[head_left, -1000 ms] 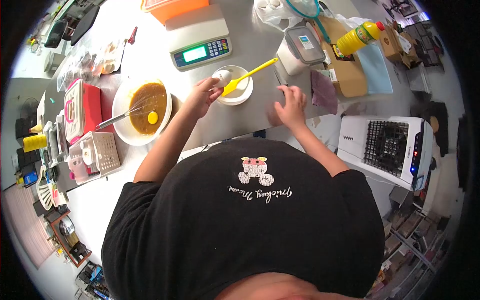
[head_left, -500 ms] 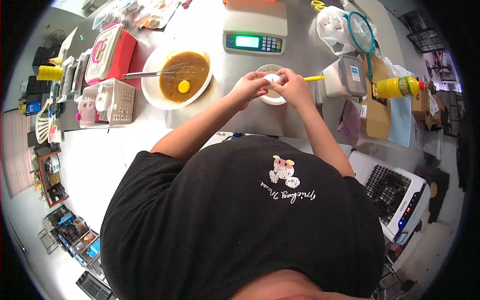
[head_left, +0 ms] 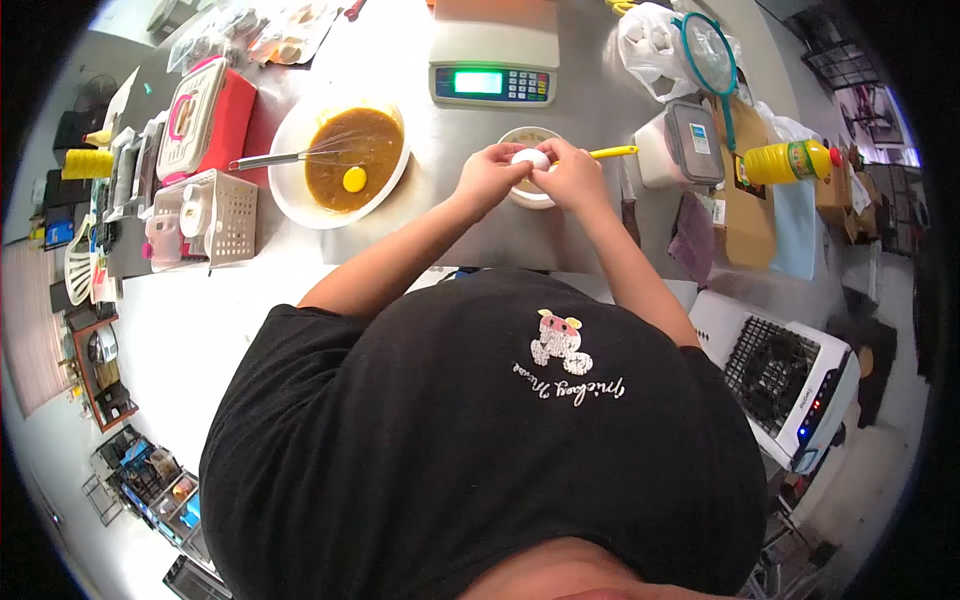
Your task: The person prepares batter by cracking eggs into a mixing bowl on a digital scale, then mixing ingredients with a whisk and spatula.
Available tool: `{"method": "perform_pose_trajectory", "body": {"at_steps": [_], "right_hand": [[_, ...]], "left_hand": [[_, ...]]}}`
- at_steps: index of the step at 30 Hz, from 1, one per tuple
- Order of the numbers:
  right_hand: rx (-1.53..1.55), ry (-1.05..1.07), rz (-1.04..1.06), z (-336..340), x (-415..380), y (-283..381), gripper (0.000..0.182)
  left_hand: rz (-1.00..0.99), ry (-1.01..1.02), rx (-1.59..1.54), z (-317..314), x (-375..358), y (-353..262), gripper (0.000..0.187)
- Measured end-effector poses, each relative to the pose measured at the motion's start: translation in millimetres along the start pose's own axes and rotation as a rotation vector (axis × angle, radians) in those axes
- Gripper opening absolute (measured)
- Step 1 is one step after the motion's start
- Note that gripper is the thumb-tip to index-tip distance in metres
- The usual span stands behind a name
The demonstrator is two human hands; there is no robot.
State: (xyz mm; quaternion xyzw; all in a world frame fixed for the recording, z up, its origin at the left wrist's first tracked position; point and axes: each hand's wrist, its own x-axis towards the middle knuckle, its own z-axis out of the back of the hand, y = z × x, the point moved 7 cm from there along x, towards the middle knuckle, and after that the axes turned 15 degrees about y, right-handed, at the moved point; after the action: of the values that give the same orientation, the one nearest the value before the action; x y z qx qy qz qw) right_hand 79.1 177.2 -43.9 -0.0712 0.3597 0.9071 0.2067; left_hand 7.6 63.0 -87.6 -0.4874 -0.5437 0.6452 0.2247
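Observation:
A white egg (head_left: 534, 158) is held between the fingertips of my left hand (head_left: 490, 180) and my right hand (head_left: 572, 180), both closed around it. Just below them stands a small white bowl (head_left: 518, 134), partly covered by my hands. A yellow handle (head_left: 614, 152) sticks out to the right from behind my right hand; what it belongs to is hidden. To the left, a large white bowl (head_left: 284, 190) contains brown batter (head_left: 330, 185) with one egg yolk (head_left: 354, 179) on top. A whisk (head_left: 290, 158) rests in that bowl.
A digital scale (head_left: 494, 84) is behind the small bowl. On the left are a red-and-white case (head_left: 222, 125) and a perforated basket (head_left: 232, 222). To the right stand a lidded container (head_left: 680, 150), a teal-rimmed strainer (head_left: 708, 55), an oil bottle (head_left: 785, 163) and a purple cloth (head_left: 692, 235).
The view has shifted slightly, so the tabletop things sit a little further left. Both hands stay on the egg above the small bowl, and the egg appears turned a little.

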Motion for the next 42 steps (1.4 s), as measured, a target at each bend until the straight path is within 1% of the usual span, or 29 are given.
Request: {"method": "perform_pose_trajectory", "body": {"at_steps": [8,11,18,21,23,25,26,30,32,34,36,38,39,40,41,42], "right_hand": [[0.037,-0.089,-0.020,0,-6,-3,0.028],[0.022,-0.100,-0.029,-1,-8,-2,0.027],[-0.045,-0.139,-0.072,-2,-13,-1,0.025],[-0.049,-0.111,-0.072,-3,-14,-2,0.028],[-0.050,-0.114,-0.092,-1,-15,-1,0.030],[-0.050,-0.115,-0.113,-1,-17,-1,0.032],[-0.037,-0.124,-0.107,0,-18,-1,0.032],[-0.048,-0.120,-0.079,-1,-19,-1,0.032],[-0.064,-0.118,-0.081,-1,-17,-6,0.031],[-0.080,-0.115,-0.083,0,-14,-12,0.031],[-0.091,-0.107,-0.017,1,-14,-14,0.030],[-0.123,-0.113,0.017,8,-17,-12,0.030],[-0.155,-0.120,0.051,12,-19,-9,0.030],[-0.154,-0.120,0.050,13,-19,-10,0.030],[-0.198,-0.136,0.091,15,-18,-8,0.030],[-0.242,-0.153,0.133,18,-19,-5,0.030]], "left_hand": [[-0.057,-0.066,0.283,1,-6,-16,0.039],[-0.066,-0.084,0.356,2,0,-9,0.039],[-0.085,-0.067,0.388,-3,-2,-12,0.039],[-0.086,-0.083,0.407,-3,-2,-12,0.039],[-0.156,-0.066,0.532,-4,0,-15,0.039],[-0.185,-0.075,0.539,-4,1,-14,0.038],[-0.214,-0.088,0.546,-3,1,-15,0.038],[-0.209,-0.056,0.537,-5,1,-16,0.036],[-0.093,-0.071,0.457,-2,-1,-13,0.038],[-0.080,-0.050,0.452,-2,-4,-19,0.038],[-0.068,-0.030,0.446,0,-3,-17,0.038],[-0.190,0.014,0.508,-1,-1,-22,0.037],[-0.189,0.015,0.508,0,-3,-24,0.037],[-0.216,0.059,0.514,-2,-4,-27,0.037],[-0.243,0.104,0.521,-5,-5,-31,0.037],[-0.243,0.105,0.521,-4,-6,-33,0.037]]}}
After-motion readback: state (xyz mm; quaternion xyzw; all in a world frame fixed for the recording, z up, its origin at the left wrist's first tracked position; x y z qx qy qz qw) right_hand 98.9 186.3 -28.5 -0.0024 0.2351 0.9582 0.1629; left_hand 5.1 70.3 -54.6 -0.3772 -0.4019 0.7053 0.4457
